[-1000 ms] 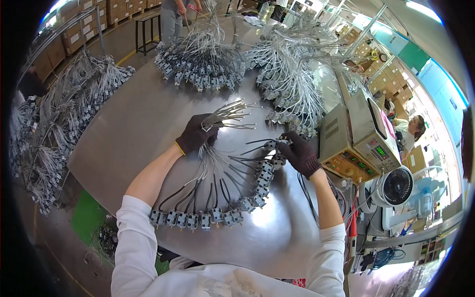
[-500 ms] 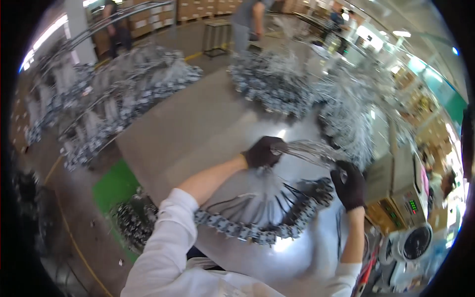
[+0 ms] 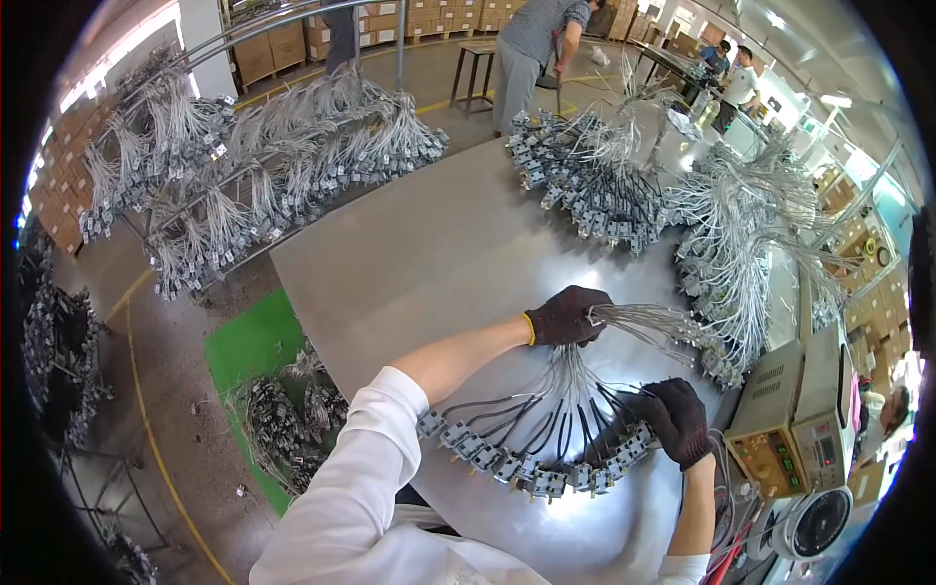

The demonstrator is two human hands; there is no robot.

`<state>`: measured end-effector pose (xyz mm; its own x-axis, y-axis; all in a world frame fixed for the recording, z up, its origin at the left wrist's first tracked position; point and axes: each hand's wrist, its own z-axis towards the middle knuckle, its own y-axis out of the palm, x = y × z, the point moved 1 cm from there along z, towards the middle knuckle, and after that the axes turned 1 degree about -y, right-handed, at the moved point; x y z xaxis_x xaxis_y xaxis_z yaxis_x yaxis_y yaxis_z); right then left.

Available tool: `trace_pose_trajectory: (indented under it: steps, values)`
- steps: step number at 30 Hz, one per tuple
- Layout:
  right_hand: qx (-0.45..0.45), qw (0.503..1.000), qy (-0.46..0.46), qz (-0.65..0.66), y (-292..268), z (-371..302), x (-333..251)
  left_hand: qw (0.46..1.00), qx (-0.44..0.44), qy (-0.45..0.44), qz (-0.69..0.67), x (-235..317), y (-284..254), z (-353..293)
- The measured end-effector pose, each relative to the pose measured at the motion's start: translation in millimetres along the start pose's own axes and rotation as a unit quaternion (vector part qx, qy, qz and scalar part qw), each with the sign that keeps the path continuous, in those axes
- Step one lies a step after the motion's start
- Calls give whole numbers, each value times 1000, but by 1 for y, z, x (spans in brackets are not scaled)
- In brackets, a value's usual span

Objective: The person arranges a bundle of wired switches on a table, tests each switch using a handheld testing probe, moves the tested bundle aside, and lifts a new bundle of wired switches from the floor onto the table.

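A: Centre of the frame, slightly low: a wire harness bundle [image 3: 556, 409], grey and black leads fanning down to a curved row of small grey connector blocks [image 3: 531, 468] lying on the metal table [image 3: 429, 253].

B: And the left hand [image 3: 568, 314], dark glove, is fisted tight round the gathered upper ends of those wires, with thin grey strands spraying out to the right.

A: The right hand [image 3: 678, 419], also gloved, sits lower right, fingers curled down onto the end of the connector row; whether it actually grips a block, I cannot tell.

B: The table is dull, brushed steel, with a bright glare near the bottom edge.

A: More harness heaps [image 3: 595, 185] pile along its upper right side.

B: Far right, a beige test box [image 3: 795, 419] with a small fan [image 3: 814, 522] below it.

A: Upper left, racks [image 3: 244, 185] hung with more harnesses; a green floor mat [image 3: 253, 351] beneath.

B: Top of the frame, a person [image 3: 531, 49] stands by a stool, with cardboard boxes [image 3: 263, 49] behind.
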<state>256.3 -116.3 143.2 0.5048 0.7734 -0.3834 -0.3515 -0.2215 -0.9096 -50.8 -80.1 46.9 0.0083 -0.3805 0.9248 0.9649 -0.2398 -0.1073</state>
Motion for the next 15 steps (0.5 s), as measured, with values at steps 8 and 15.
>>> trace_pose_trajectory:
  steps: [8, 15]
  values:
    - [55, 998, 23, 3, 11, 8, 12, 987, 73, 30, 139, 0, -1, 2]
    - [58, 998, 37, -7, 8, 4, 7, 962, 117, 41, 243, 0, 4, 4]
